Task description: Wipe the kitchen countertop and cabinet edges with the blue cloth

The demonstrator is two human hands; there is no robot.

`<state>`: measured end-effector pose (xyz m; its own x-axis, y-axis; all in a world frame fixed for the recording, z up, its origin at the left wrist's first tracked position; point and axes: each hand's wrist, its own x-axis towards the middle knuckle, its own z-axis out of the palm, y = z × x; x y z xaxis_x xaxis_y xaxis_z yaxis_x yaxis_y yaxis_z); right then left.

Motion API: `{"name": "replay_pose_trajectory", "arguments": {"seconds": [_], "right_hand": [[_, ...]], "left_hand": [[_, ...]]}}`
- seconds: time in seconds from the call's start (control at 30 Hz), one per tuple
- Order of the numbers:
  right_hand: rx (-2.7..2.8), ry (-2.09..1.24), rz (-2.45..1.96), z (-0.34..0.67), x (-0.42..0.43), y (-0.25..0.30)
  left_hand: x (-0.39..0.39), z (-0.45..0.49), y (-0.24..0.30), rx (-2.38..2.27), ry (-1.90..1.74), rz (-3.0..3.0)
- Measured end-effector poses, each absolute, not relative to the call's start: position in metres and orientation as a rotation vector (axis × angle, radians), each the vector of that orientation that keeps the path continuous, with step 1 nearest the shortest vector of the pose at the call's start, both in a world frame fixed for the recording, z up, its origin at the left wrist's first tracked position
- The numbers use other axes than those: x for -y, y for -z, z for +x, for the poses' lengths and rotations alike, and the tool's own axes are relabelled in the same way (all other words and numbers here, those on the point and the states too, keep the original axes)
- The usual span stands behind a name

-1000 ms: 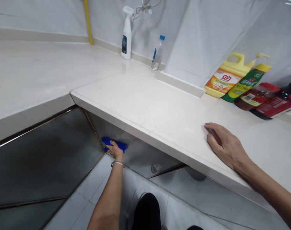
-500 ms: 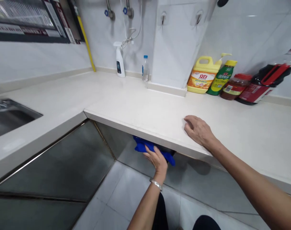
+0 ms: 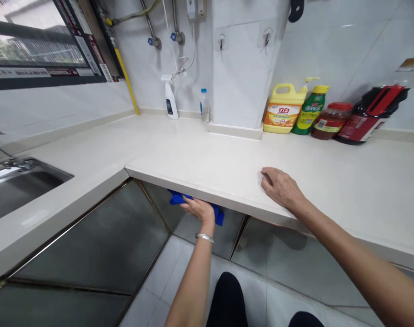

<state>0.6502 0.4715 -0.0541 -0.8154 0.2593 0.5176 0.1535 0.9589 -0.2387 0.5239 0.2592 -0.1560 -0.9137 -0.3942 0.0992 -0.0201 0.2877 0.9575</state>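
Observation:
Under the counter's front edge, my left hand (image 3: pixel 199 210) presses a blue cloth (image 3: pixel 218 214) against the upper part of a grey cabinet door (image 3: pixel 227 234). Its fingers lie over the cloth, which sticks out on both sides of the hand. A silver bangle circles that wrist. My right hand (image 3: pixel 281 187) rests on the white countertop (image 3: pixel 200 159) close to its edge, loosely curled, with a gap by the thumb and nothing in it.
At left a steel sink (image 3: pixel 32 179) is set into the counter. Along the wall stand a white spray bottle (image 3: pixel 171 100), a small water bottle (image 3: pixel 204 106), a yellow detergent jug (image 3: pixel 283 111), a green bottle (image 3: pixel 311 111), a red-lidded jar (image 3: pixel 332 120) and a large dark bottle (image 3: pixel 366 116).
My left hand and the blue cloth have moved left along the cabinet front, uncovering a dark seam between doors. My right hand stays on the counter. The view has tilted up slightly.

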Motion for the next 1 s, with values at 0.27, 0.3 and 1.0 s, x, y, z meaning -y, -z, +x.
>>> {"name": "replay_pose_trajectory", "arguments": {"seconds": [0.27,0.3,1.0], "right_hand": [[2.59,-0.096,-0.337,0.65,-0.472,0.046],[2.593,-0.082,-0.331,0.651,-0.472,0.045],[2.669,-0.046,-0.391,0.645,-0.468,0.038]], "left_hand": [[-0.197,0.451,0.135,2.27,1.583,0.539],[-0.19,0.442,0.133,2.268,1.58,0.566],[-0.207,0.513,0.159,2.623,1.165,0.067]]}}
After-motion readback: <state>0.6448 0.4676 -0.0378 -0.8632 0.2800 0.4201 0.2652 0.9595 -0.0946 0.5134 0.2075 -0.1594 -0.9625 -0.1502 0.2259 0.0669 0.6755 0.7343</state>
